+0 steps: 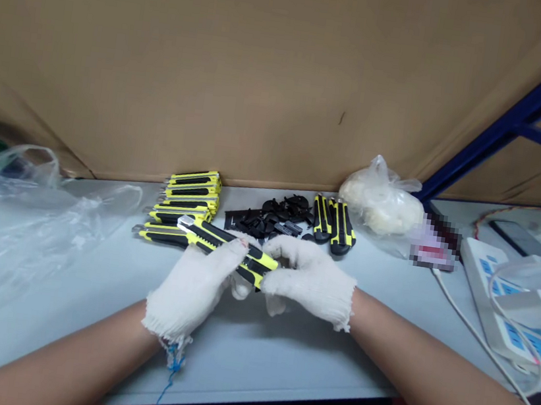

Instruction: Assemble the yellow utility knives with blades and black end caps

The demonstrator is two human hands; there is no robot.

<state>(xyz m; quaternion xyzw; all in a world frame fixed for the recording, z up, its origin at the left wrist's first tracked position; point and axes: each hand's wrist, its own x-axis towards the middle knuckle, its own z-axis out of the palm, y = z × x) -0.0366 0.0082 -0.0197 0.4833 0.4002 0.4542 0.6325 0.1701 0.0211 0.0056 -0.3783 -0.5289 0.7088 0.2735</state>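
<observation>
A yellow-and-black utility knife [216, 236] lies slantwise across my left hand [197, 282], which wears a white knit glove and has its thumb pressed on the body. At the knife's lower right end is my right hand [310, 277], also gloved, its fingers curled and pinching that end. Whether a small part sits between those fingers is hidden. Just behind my hands lies a heap of small black plastic pieces [276, 213]. Several similar knives [186, 195] are stacked to its left. A few more knives [341, 228] stand together on its right.
Clear plastic bags [39, 218] spread over the table's left side. A tied bag with pale contents [383, 197] rests against the cardboard wall [286, 85]. On the right are a white power strip [510, 307], cables and a phone-like device [519, 238]. A blue metal frame [515, 122] slants upward there.
</observation>
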